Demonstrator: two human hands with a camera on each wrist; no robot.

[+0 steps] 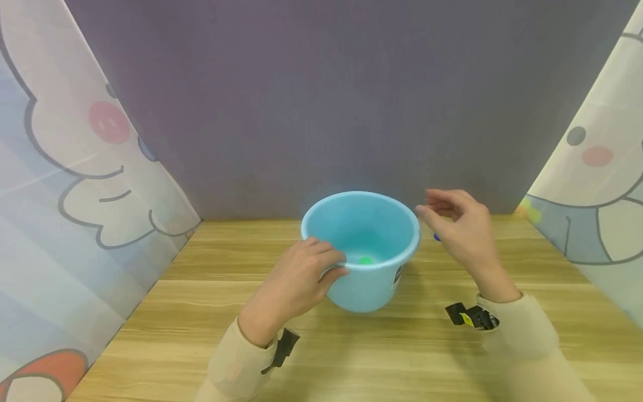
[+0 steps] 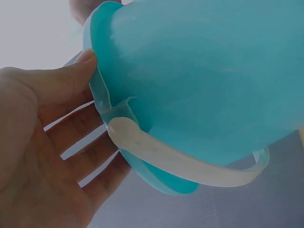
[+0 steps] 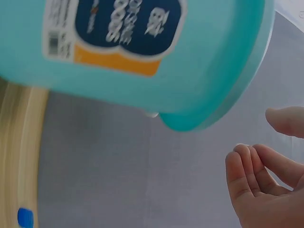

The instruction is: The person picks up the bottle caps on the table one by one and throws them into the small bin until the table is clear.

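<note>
A light blue plastic bucket point(image 1: 369, 287) is at the middle of the wooden table. My left hand point(image 1: 301, 273) grips its near-left rim, the thumb point(image 2: 71, 78) outside the wall and the fingers over the edge. The bucket's white handle point(image 2: 185, 166) hangs along its outside in the left wrist view. Inside, a small green thing point(image 1: 365, 260) shows at the bottom; its kind cannot be told. Just off the right rim is my right hand point(image 1: 467, 231), fingers loosely bent, thumb apart from them, nothing held. A small blue thing point(image 1: 437, 237) lies on the table, partly behind that hand.
A grey panel point(image 1: 331, 100) stands along the table's far edge. Cartoon-printed sheets point(image 1: 85, 184) flank the left and right sides. The bucket carries a printed label point(image 3: 118, 33) on its right side. The wooden table point(image 1: 201, 335) extends around it.
</note>
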